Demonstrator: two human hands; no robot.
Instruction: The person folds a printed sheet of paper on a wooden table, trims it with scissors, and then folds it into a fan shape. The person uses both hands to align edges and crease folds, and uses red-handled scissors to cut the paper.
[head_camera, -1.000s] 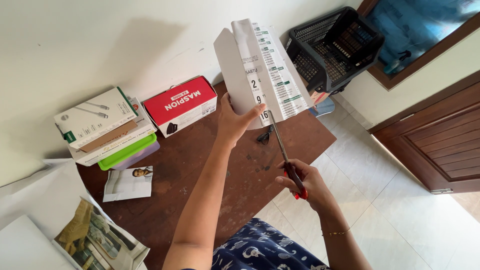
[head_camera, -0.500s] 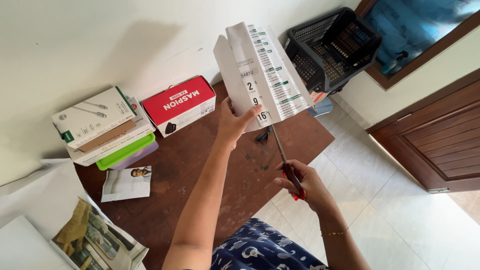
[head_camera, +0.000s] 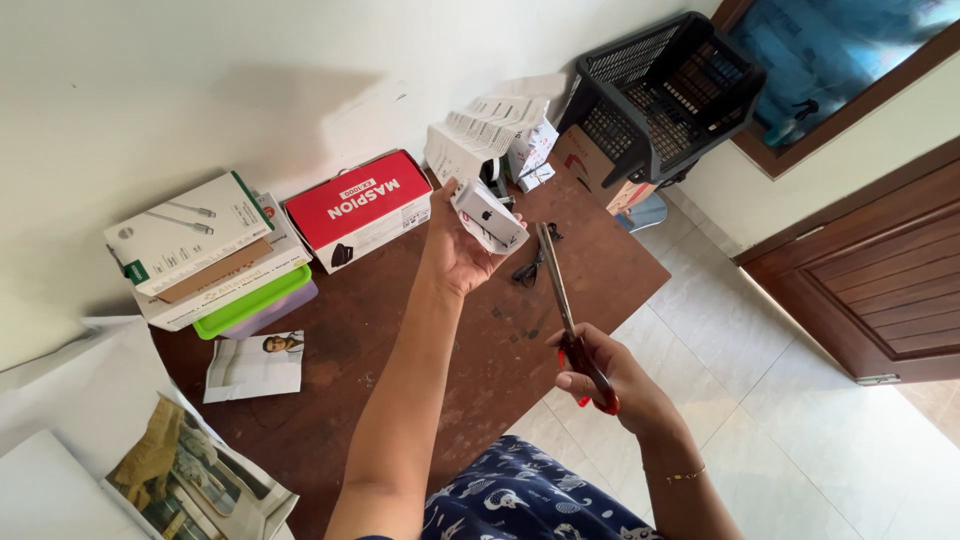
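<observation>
So the left hand (head_camera: 462, 245) is up over the middle of the brown bench (head_camera: 480, 350), fingers wrapped around a folded white paper piece (head_camera: 488, 215) that sits tilted in the palm. The right hand (head_camera: 605, 375) is lower and nearer the body, fingers clenched on the red handles of a pair of scissors (head_camera: 565, 305). The blades point up toward the paper, the tip just beside it, and I can't tell if it touches.

Room-wise, the right hand hangs past the bench's right edge, over open tiled floor (head_camera: 780, 420). The bench top under both arms is mostly bare wood. The far side is crowded along the wall: a red box (head_camera: 360, 205), a stack of white boxes on a green-lidded container (head_camera: 250, 305), and a curled printed sheet (head_camera: 480, 135) lying by some small boxes.

The black plastic basket (head_camera: 665, 90) sits tipped at the far right corner, looks empty through the mesh. A photo print (head_camera: 255, 365) lies flat near the left edge.
</observation>
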